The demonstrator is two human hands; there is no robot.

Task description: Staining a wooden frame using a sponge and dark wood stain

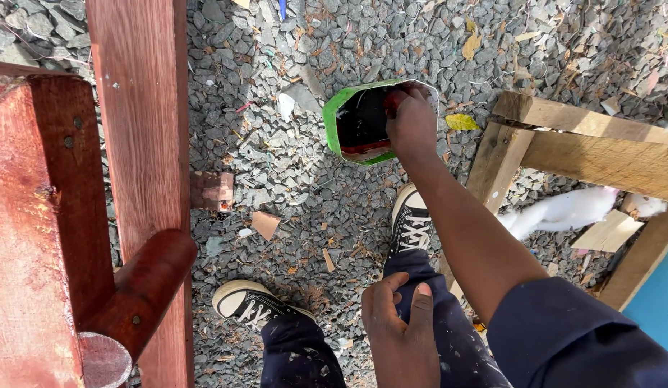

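My right hand (pixel 413 126) reaches down into a green cut-open container (pixel 334 115) that stands on the gravel and holds a dark liquid. Its fingers are closed around a small red object (pixel 393 100) at the container's far rim; what it is I cannot tell. My left hand (pixel 402 330) rests flat on my right thigh and holds nothing. Both legs are in dark blue trousers, with black and white sneakers (pixel 411 219) on the gravel.
A red-stained wooden frame (pixel 140 144) with a round rung (pixel 143 284) fills the left side. An unstained wooden frame (pixel 592 144) lies at the right, with a white cloth (pixel 564 212) under it. A brick fragment (pixel 213 190) and wood scraps lie on the grey gravel.
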